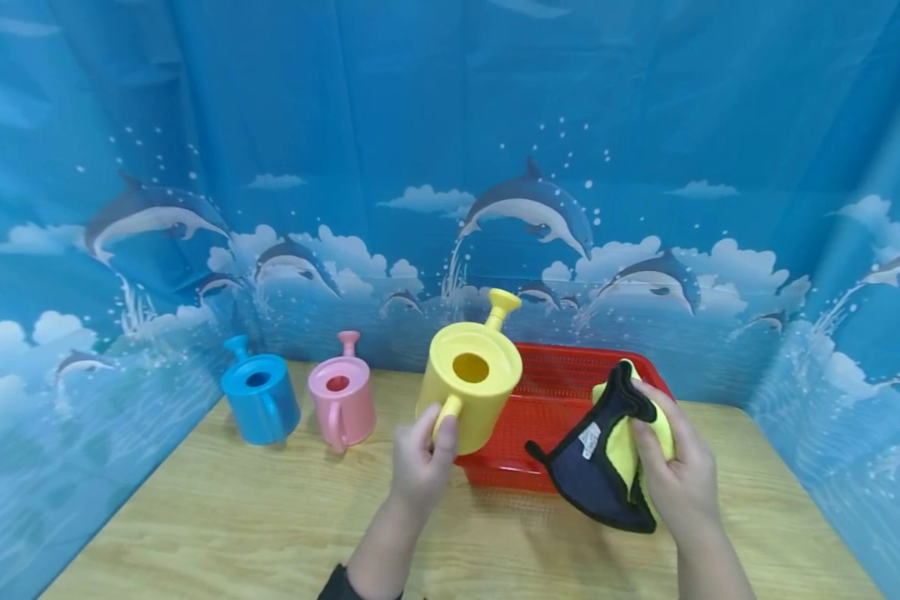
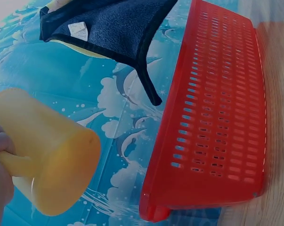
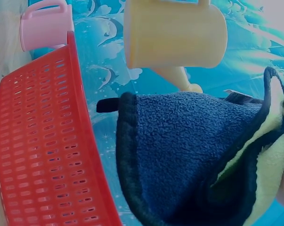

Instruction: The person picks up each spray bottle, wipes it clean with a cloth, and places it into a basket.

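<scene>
My left hand (image 1: pixel 423 454) grips the handle of a yellow watering can (image 1: pixel 461 408), held up in front of the basket's left end with its spout pointing up and away. In the left wrist view the can (image 2: pixel 52 155) shows its base, and the fingers (image 2: pixel 1 141) wrap its handle. Bunched in my right hand (image 1: pixel 678 467) is a cloth (image 1: pixel 592 479), dark blue on one face and yellow on the other, with black edging, a white label and a hanging loop. It hangs over the right front of the red basket (image 1: pixel 506 475), apart from the can.
A blue watering can (image 1: pixel 261 408) and a pink watering can (image 1: pixel 345 400) stand upright on the wooden table (image 1: pixel 232 517), left of the basket. Behind the table hangs a blue dolphin-print curtain (image 1: pixel 390 125), which also runs along both sides.
</scene>
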### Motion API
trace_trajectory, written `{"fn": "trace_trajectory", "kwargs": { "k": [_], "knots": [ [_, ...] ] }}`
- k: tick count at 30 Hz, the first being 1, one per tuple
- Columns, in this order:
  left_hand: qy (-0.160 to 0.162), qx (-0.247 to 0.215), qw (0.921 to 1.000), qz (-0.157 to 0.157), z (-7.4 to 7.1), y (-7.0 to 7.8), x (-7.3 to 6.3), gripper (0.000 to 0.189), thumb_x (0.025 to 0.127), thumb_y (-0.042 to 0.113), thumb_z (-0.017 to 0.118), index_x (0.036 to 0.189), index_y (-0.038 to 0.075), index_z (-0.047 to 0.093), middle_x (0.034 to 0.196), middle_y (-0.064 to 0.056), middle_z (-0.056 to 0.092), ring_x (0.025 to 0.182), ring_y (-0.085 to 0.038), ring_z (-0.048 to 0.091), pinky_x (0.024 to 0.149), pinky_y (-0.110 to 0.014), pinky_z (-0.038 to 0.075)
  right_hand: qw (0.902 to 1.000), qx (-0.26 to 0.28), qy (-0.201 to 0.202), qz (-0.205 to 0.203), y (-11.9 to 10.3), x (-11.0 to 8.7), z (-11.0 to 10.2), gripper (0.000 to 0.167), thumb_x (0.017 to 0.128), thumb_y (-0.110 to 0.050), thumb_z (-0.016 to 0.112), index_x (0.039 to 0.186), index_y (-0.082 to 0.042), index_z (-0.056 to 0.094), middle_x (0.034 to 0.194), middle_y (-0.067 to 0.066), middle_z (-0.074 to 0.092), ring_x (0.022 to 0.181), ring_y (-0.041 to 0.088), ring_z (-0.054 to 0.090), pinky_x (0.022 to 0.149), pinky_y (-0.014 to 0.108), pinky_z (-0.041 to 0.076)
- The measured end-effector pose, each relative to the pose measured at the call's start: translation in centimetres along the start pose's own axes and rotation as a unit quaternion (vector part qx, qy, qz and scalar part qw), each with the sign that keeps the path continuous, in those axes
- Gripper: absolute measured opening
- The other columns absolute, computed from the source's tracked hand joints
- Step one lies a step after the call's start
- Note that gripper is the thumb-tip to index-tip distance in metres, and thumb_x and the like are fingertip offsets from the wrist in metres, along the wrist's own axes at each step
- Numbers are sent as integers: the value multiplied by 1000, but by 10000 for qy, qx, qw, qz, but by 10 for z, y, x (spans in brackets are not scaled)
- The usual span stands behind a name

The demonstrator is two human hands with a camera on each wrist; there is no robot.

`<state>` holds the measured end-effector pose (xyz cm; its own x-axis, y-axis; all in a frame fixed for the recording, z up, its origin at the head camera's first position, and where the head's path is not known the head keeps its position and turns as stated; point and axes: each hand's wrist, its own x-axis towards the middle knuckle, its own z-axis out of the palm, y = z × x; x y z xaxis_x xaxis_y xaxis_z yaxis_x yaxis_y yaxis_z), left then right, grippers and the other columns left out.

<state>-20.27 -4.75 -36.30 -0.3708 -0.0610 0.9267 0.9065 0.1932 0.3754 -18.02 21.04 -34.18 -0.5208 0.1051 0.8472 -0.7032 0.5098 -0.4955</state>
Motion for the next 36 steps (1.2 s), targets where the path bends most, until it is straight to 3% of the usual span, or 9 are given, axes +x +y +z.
{"fn": "trace_trajectory", "kwargs": {
  "k": [3,9,21,24,32,36],
  "knots": [
    [-21,529,9981,322,1,-1,0,41,103,29,44,69,6,46,47,-1,37,41,-6,32,40,-8,24,9999,-52,48,-96,-1,0,0,40,86,13,60,124,1,61,121,-27,58,97,-13,56,78,3,40],
    [-114,1131,9899,846,2,-3,0,37,102,30,45,71,9,47,49,1,42,40,-6,37,42,-7,27,9994,-222,149,-210,-3,0,-2,39,85,11,61,123,1,61,121,-27,58,100,-14,55,80,2,40],
    [-260,2206,9606,1669,6,-7,-1,39,102,31,42,67,12,45,51,5,36,40,-6,33,41,-9,23,9988,-388,251,-184,-1,-1,-4,39,87,5,62,125,-5,62,122,-26,58,100,-16,54,79,2,38],
    [-329,2413,9534,1783,8,-6,-1,41,102,33,42,67,13,44,50,6,36,40,-6,34,40,-10,23,9984,-488,260,-134,-1,-1,-5,38,87,5,62,124,-3,62,121,-31,55,97,-17,52,77,2,37],
    [-605,2484,9510,1738,11,-5,-2,45,102,40,43,66,13,41,48,7,34,38,-3,32,44,-7,16,9973,-493,416,-344,-4,0,-7,33,86,5,63,119,4,62,117,-34,56,91,-17,53,76,3,38],
    [-585,2624,9439,1920,9,-6,-2,44,102,38,45,65,14,41,47,8,35,37,-3,32,43,-8,15,9972,-350,478,-458,-6,1,-5,30,88,1,63,118,5,63,119,-31,58,95,-15,55,79,3,39]
  ]
}}
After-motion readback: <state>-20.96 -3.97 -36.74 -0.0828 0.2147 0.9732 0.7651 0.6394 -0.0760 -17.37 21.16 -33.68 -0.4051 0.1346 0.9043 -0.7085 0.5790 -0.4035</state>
